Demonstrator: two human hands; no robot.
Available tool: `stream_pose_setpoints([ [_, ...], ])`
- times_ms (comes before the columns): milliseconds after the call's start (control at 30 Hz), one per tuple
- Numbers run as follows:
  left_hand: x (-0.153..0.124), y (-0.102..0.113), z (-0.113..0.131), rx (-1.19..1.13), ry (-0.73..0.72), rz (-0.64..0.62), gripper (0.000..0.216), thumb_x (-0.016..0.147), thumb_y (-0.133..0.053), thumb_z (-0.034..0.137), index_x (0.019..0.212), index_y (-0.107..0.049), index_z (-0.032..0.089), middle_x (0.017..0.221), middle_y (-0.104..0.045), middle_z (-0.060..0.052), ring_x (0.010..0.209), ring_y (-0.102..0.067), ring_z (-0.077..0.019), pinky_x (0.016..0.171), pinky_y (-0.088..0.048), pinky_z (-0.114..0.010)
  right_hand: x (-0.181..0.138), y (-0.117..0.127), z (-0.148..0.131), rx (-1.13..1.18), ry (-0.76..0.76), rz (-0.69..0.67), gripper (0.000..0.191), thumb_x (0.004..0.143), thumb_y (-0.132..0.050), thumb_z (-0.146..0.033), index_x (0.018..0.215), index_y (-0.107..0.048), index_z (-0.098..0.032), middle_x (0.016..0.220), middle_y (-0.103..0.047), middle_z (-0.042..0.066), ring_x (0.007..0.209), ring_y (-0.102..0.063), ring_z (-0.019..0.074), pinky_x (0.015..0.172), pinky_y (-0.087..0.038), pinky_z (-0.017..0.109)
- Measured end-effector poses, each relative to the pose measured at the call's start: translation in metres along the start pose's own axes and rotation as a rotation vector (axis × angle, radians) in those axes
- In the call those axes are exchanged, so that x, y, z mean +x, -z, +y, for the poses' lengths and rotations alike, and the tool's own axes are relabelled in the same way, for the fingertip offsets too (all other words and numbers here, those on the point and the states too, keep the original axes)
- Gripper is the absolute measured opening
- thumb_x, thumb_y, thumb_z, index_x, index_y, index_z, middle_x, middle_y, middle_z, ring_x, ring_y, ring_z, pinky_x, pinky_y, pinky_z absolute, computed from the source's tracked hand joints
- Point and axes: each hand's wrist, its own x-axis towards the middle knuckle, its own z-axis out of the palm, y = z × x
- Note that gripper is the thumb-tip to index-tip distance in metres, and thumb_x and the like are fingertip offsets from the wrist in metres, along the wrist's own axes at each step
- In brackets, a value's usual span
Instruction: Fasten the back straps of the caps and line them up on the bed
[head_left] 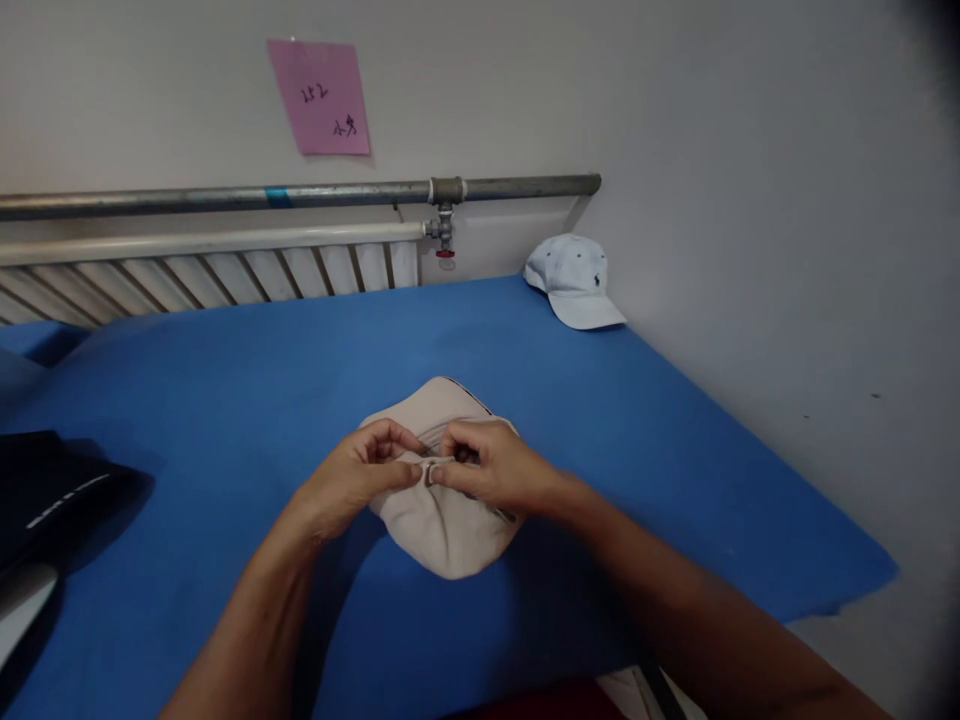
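A beige cap (446,540) lies on the blue tabletop (247,400) in front of me, its brim pointing away. My left hand (364,470) pinches the cap's back edge, thumb and forefinger at the strap. From the other side my right hand (495,465) grips the strap next to a small metal buckle (428,474). Both thumbs almost meet at this buckle. Part of the strap and the inside of the cap are hidden by my fingers.
A pale blue cap (574,280) sits at the far right corner against the wall. Dark folded fabric (60,495) with white lettering lies at the left. Behind the table are a radiator (247,272), a metal pipe (360,193) and a pink paper note (322,98).
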Motion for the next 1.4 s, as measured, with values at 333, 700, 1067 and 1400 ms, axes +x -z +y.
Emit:
stream_pose_setpoints([
  [333, -0.003, 0.002, 0.004, 0.085, -0.037, -0.100, 0.027, 0.071, -0.076, 0.025, 0.090, -0.058, 0.016, 0.079, -0.063, 0.000, 0.072, -0.056, -0.0107, 0.065, -0.042, -0.024, 0.000, -0.006, 0.004, -0.285, 0.162, 0.066, 0.022, 0.077, -0.062, -0.016, 0.062, -0.045, -0.017, 0.058, -0.047, -0.006, 0.057, -0.041, 0.0078, 0.057, -0.029, 0.023],
  [700, -0.004, 0.016, 0.003, 0.121, -0.051, -0.206, 0.027, 0.074, -0.073, 0.022, 0.098, -0.061, 0.018, 0.091, -0.062, -0.002, 0.080, -0.056, -0.0125, 0.069, -0.042, -0.025, -0.001, 0.004, -0.002, 0.161, -0.047, -0.128, 0.010, 0.081, -0.061, -0.026, 0.084, -0.062, -0.017, 0.067, -0.054, -0.004, 0.051, -0.050, 0.0073, 0.050, -0.040, 0.021],
  [1067, -0.010, 0.013, 0.010, 0.185, -0.018, -0.402, 0.022, 0.079, -0.069, 0.023, 0.099, -0.064, 0.019, 0.090, -0.059, -0.001, 0.080, -0.052, -0.0124, 0.069, -0.042, -0.023, -0.003, 0.009, -0.004, 0.149, 0.065, -0.149, 0.005, 0.077, -0.063, -0.019, 0.080, -0.066, -0.017, 0.076, -0.062, -0.002, 0.073, -0.055, 0.0113, 0.067, -0.043, 0.023],
  [1400, -0.005, 0.002, 0.005, -0.152, 0.013, -0.314, 0.036, 0.063, -0.074, 0.009, 0.096, -0.061, 0.018, 0.086, -0.061, 0.000, 0.072, -0.056, -0.0089, 0.061, -0.045, -0.018, -0.003, 0.009, -0.003, 0.161, 0.214, -0.136, 0.004, 0.076, -0.066, -0.018, 0.081, -0.066, -0.018, 0.078, -0.064, -0.002, 0.076, -0.058, 0.0119, 0.073, -0.045, 0.025],
])
